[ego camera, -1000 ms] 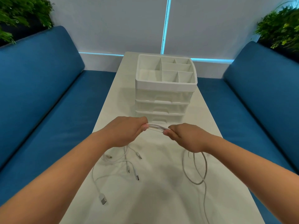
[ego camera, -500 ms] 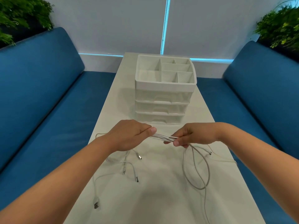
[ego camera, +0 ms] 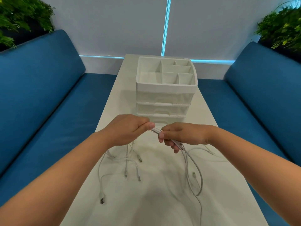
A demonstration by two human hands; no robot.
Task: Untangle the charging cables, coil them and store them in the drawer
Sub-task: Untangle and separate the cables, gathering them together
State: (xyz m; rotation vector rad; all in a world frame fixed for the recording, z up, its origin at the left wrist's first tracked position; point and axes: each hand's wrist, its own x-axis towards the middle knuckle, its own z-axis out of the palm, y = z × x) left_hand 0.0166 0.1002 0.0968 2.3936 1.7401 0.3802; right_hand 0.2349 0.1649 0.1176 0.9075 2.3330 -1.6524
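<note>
No text, label, brand, number or sign can be read anywhere in the head view. The white plastic drawer organiser with its divided top tray (ego camera: pixel 165 86) is seen to be unmarked on its front and rim, and nothing legible is found on the thin white charging cables (ego camera: pixel 192 167) or on their small plugs.

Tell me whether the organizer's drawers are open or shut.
Shut. All three drawers sit flush in the organizer, none pulled out. The cables are still outside, held between the left hand and right hand.
</note>
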